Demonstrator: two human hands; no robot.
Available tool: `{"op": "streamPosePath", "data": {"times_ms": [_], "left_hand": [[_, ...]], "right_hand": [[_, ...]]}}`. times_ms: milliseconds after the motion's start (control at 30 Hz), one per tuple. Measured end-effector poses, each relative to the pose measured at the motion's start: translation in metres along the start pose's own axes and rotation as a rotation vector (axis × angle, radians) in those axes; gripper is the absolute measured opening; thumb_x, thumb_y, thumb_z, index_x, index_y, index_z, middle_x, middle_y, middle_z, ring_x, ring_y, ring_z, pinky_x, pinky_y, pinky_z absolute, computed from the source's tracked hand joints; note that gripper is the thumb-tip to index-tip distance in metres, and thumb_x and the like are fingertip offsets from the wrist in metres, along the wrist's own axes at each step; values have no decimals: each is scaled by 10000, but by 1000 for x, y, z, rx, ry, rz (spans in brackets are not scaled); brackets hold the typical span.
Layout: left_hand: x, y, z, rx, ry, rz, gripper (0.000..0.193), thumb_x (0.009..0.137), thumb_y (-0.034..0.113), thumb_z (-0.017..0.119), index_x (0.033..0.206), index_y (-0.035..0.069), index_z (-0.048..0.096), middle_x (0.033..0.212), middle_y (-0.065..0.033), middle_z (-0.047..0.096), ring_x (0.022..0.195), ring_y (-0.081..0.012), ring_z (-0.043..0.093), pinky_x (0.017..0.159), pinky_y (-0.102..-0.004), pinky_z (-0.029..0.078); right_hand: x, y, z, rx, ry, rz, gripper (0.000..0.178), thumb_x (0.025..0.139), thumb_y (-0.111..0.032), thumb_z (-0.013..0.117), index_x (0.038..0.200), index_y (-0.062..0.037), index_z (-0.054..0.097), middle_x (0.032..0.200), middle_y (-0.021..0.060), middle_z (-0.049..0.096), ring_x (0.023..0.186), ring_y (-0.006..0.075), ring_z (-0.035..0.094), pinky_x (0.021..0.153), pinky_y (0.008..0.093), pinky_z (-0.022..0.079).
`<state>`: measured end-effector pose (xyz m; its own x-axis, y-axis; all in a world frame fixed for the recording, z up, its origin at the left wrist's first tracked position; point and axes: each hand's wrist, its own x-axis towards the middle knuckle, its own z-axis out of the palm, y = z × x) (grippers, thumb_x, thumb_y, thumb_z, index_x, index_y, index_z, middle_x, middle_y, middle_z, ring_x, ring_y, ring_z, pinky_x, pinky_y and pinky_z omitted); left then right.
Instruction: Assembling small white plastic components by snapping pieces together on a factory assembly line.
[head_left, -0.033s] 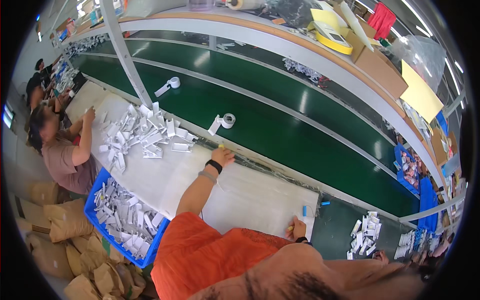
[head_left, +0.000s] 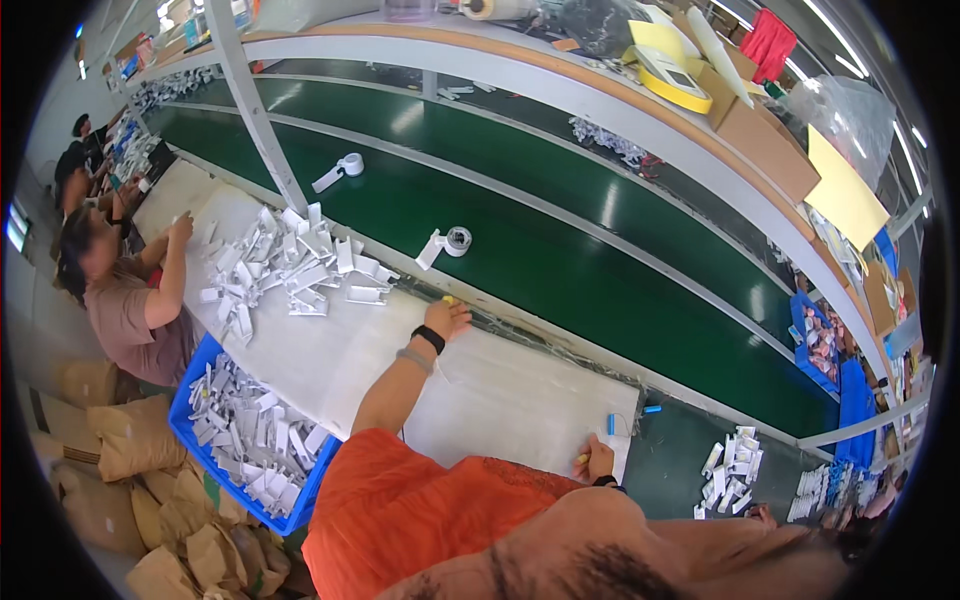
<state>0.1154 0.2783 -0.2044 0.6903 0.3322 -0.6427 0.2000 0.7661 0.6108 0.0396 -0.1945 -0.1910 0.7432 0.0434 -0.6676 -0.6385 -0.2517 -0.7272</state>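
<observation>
My left hand [head_left: 449,317] reaches to the far edge of the pale work surface [head_left: 480,395], next to the green belt. Its fingers are stretched out, a yellow cover shows on one fingertip, and nothing is visible in it. A dark band and a lighter one circle that wrist. Near the surface's right end, my right hand [head_left: 598,459] has its fingers curled together, with yellow at the tips; what they hold, if anything, is hidden. Just beyond it stands a small blue cylinder [head_left: 611,424] with a thin wire, and another blue cylinder [head_left: 652,409] lies farther right.
White plastic housings [head_left: 300,260] lie heaped at the left, more filling a blue bin [head_left: 180,425]. Two white round-headed parts rest on the green belt [head_left: 560,300]. A loaded shelf [head_left: 560,65] spans overhead. A co-worker [head_left: 135,310] sits left; another pile of housings [head_left: 730,470] lies right.
The fingers of my left hand have shifted very slightly along the far edge. My right hand stays in place. The whole view has moved a touch.
</observation>
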Motion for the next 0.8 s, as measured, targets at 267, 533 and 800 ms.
{"op": "streamPosePath", "data": {"times_ms": [267, 533, 800], "left_hand": [[-70, 35, -3, 90, -223, 193, 265, 953, 269, 482, 1145, 108, 567, 997, -33, 617, 771, -188, 617, 660, -381, 547], [-235, 283, 86, -18, -429, 1168, 430, 918, 271, 611, 1278, 60, 510, 1157, -43, 556, 1034, -158, 542, 869, -345, 460], [-221, 475, 207, 591, 519, 1699, 617, 765, 367, 690, 1145, -94, 533, 1182, -310, 534, 1149, -466, 472, 973, -476, 386]], "right_hand": [[3, 14, 0, 10, 81, 33, 473, 952, -439, 458, 751, -18, 539, 524, 134, 580, 320, 230, 513, 267, 335, 358], [-2, -8, 2, -189, 52, -81, 480, 941, -446, 456, 728, -23, 533, 503, 123, 552, 318, 229, 492, 276, 331, 345], [26, 15, -5, -81, 123, 103, 489, 930, -492, 462, 735, -46, 504, 490, 102, 526, 309, 216, 467, 274, 325, 310]]}}
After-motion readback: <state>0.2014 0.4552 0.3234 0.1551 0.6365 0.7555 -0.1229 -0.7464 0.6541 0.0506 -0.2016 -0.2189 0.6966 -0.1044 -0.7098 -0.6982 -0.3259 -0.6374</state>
